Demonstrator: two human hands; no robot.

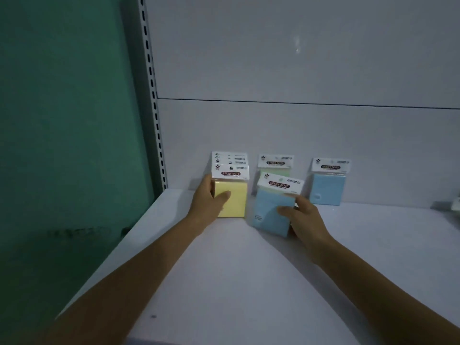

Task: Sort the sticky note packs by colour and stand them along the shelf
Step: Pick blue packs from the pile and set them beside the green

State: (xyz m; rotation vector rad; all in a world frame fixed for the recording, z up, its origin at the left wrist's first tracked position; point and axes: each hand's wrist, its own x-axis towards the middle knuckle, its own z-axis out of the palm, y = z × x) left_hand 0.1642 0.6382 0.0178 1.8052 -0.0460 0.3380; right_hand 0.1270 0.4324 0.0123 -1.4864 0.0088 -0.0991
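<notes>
Several yellow sticky note packs stand in a row one behind another at the back left of the white shelf. My left hand grips the front one by its left side, thumb across its face. A blue pack is tilted in my right hand, which grips its right edge. Behind it a green pack stands against the back panel, partly hidden. Another blue pack stands upright to the right.
A slotted metal upright and a green wall bound the shelf on the left. A pale object shows at the right edge. Bare shelf surface stretches in front of the packs.
</notes>
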